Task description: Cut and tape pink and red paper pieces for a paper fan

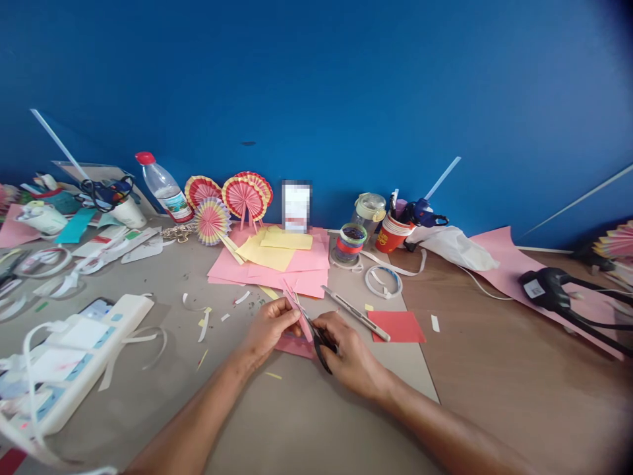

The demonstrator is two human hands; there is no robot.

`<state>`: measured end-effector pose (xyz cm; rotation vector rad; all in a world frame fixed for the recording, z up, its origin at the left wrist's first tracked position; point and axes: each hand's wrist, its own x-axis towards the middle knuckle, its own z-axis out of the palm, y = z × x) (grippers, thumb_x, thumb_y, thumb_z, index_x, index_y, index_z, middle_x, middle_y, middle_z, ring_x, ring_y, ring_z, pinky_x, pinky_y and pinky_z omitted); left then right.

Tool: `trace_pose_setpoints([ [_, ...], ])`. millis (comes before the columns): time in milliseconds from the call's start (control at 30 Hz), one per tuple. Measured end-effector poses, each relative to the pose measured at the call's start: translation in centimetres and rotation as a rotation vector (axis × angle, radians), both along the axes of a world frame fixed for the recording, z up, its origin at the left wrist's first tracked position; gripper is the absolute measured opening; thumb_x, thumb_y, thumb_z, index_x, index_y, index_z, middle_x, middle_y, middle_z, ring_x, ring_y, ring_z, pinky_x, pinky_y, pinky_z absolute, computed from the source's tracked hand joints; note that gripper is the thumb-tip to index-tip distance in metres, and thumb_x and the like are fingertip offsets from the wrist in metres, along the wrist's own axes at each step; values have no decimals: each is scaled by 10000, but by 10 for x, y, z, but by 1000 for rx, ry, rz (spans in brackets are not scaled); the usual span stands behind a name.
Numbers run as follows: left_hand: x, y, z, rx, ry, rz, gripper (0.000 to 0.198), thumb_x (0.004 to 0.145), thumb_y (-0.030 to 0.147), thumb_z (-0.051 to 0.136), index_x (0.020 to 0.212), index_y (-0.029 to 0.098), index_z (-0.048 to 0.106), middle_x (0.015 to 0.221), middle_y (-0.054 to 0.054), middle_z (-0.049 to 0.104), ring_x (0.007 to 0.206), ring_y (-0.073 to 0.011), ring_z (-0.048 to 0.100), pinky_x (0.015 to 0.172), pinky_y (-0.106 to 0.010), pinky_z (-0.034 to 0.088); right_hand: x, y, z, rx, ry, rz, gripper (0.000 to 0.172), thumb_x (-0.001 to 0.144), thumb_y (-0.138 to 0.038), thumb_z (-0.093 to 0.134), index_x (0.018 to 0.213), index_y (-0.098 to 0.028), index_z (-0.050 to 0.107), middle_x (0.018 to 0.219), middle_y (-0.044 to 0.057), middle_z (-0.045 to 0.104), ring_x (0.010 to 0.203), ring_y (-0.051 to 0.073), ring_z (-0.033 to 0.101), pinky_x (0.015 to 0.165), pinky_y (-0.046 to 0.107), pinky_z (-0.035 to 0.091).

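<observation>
- Strip (305,327): pink paper, narrow, thin, between the two hands at the middle of the grey top (267,422). Long axis ran mostly away from the person, far end leaning left, near end beside the right hand.
- Scissors (322,353): tips pointed away and left, black handles toward the person; blades lay along the strip, roughly on its line. Could not tell if they were biting into it.
- Left hand (270,330): thumb and fingers pinched the strip from its left side.
- Right hand (349,353): fingers curled round the scissors' handles, thumb on the near side.
- Pink piece (291,348): flat paper under the hands, mostly covered by them.
- Materials: smooth matte pink sheets (316,272) stacked beyond the hands, yellow sheets (270,256) on top; pleated round paper fans (212,221) behind, left; clear plastic bottle (165,191) with red cap, tilted.
- Cutter (353,312): slim, metallic, just right of the right hand, slanting from far left to near right; near end overlapped the red paper (403,326), four-sided and flat.
- Edges: straight seam between grey and brown top (494,369) ran right of the right hand. Blue wall (316,86) closed the far side.
- Room: grey surface showed between the forearms; paper scraps (204,324) lay left of the left hand, power strip (99,366) farther left.
</observation>
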<state>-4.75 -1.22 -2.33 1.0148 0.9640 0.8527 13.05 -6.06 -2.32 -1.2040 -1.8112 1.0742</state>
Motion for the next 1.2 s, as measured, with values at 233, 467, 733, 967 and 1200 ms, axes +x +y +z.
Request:
trace_pose_setpoints([
  [233,0,0,-1,-3,6,-15,305,699,418,723,696,146,586,617,1,636,535,-95,534,556,-226,442,2,2,-4,-8,-10,-2,347,707,-5,450,966,-194,585,934,37,547,822,156,534,742,283,435],
  [467,-1,1,-5,-11,-2,-29,303,704,417,723,709,146,588,630,-7,645,541,-100,538,564,-231,450,1,3,-8,-26,23,7,361,708,3,437,969,-193,593,944,37,557,831,153,536,751,279,435],
  [733,0,1,-3,-13,-6,-28,285,709,399,725,706,146,594,632,-1,632,539,-96,535,556,-223,436,0,2,-11,-46,72,-16,345,722,-12,449,969,-192,607,946,38,572,793,141,543,715,268,447],
  [967,-1,0,-5,-5,-10,-35,260,732,384,713,724,148,603,656,-2,638,555,-99,548,586,-233,448,-2,3,-8,-301,258,-42,207,757,-145,495,944,-189,572,731,-15,544,567,95,469,500,214,359],
  [1200,0,0,-1,-3,-62,9,275,737,403,721,750,154,604,676,-2,651,602,-115,588,622,-241,458,5,9,4,-395,529,-103,353,752,-304,626,1056,-191,487,672,-36,549,617,113,503,544,227,380],
])
